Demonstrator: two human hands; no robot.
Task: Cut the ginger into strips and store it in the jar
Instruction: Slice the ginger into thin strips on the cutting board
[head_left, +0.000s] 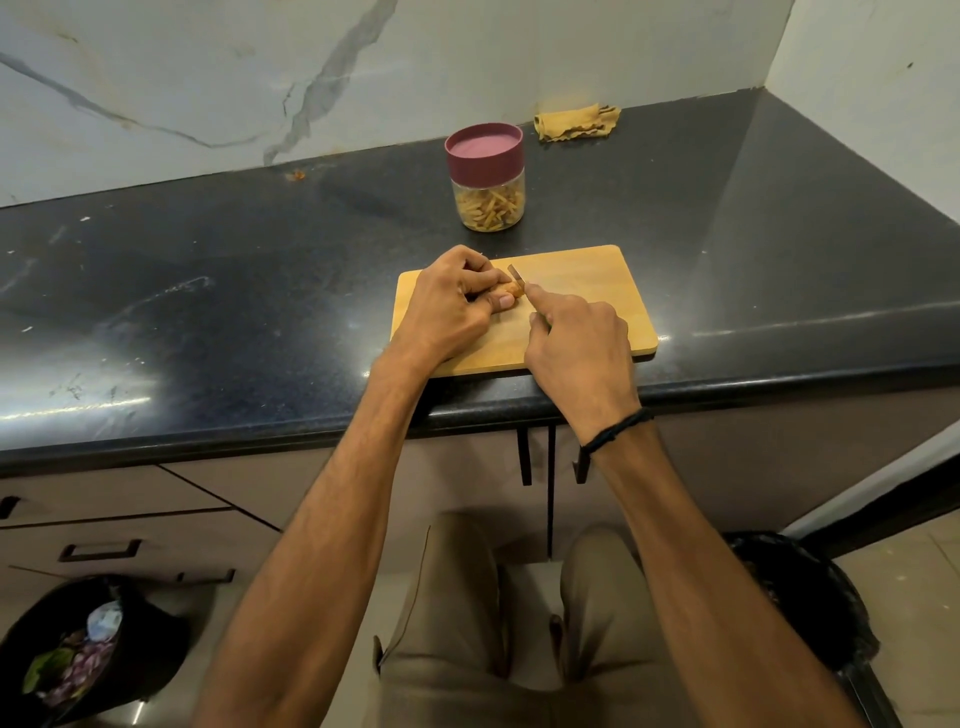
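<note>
Khaki trousers (441, 623) nearest, cut off by the bottom edge. Black speckled stone table (208, 291) runs across, both ends out of frame. Light wooden rectangular cutting board (587, 291) lies at the table's front edge, its near-left part hidden under both hands. Clear round jar with a maroon lid (485, 176) stands behind the board, apart from it, lid on, with pale ginger strips (488, 210) in the lower part. Yellow crumpled cloth (576, 122) lies at the back by the wall.

Left grip (447, 306) is closed on a small orange-brown ginger piece (511, 287). Fingers curl over it and the thumb tip is against its near side. The piece lies on the board, mostly covered, only its right end showing.

Right grip (576, 343) is closed round a small knife (517, 274), forefinger stretched along the blade's back. The handle is fully hidden in the palm. Only a short stretch of blade shows, against the ginger's right end. How deep it sits, cannot tell. Thin black cord (615, 428) on the right wrist.
</note>
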